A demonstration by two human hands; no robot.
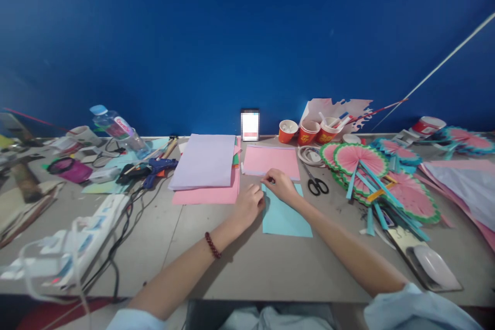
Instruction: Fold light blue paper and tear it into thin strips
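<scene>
A sheet of light blue paper [288, 216] lies on the desk in front of me. My right hand [281, 185] rests over its far left corner, thumb and fingertips pinched at the corner. At the left edge of the same sheet is my left hand [250, 206], its fingers curled and closed against the paper; the fingertips are partly hidden. Just beyond both hands lies a pink sheet [270, 161]. To the left, a stack of lilac paper [207, 160] sits on top of pink paper [207, 197]. Black-handled scissors [317, 185] lie right of my right hand.
Pink and green paper fans [359, 159] pile up at right, near a white mouse [435, 265]. Red paper cups [308, 133] and a lit phone [250, 126] stand along the blue wall. At left are a power strip [93, 232], a glue gun [158, 169] and a bottle [124, 131].
</scene>
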